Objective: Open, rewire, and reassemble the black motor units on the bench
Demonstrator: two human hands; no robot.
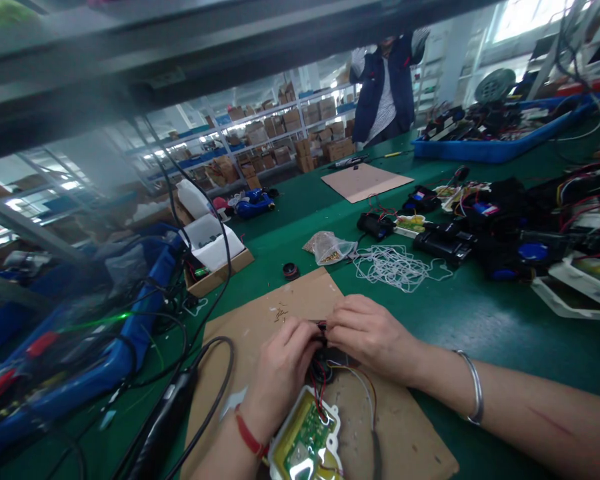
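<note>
My left hand [280,370] and my right hand [370,333] meet over a brown cardboard mat [410,440] and pinch a small dark part with red wires [322,327] between their fingertips. Both hands have their fingers curled closed on it. Under them sits a small round black piece [323,365], with red and black wires running down to a green circuit board in a white housing [307,443] near the front edge. A few tiny brass screws [280,313] lie on the mat just beyond my left hand.
A black electric screwdriver with its cable [167,413] lies left of the mat. Blue bins [105,360], a cardboard box [215,257], a bag of screws [330,248], white cord [393,267] and black assemblies [480,227] crowd the green table [480,320]. A person [387,87] stands at the far side.
</note>
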